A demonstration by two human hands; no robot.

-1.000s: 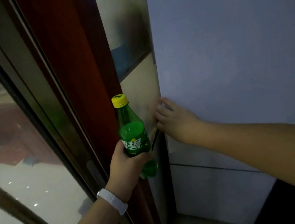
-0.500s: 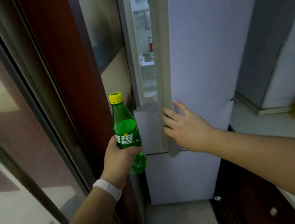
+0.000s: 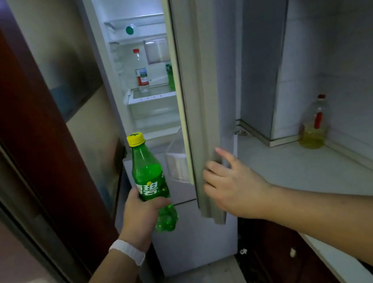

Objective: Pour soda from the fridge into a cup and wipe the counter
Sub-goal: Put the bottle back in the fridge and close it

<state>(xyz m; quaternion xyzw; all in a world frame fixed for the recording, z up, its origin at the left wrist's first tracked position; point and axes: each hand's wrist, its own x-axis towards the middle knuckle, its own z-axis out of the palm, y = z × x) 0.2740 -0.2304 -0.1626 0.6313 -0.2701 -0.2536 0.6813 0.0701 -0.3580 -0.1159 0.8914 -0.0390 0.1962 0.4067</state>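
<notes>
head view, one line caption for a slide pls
Left hand holds a green soda bottle while right hand grips the open fridge door.

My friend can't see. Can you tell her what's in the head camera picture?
The left hand holds a green soda bottle upright by the fridge, while the right hand grips the edge of the partly open fridge door. Inside, a clear bottle stands on a shelf.
</notes>
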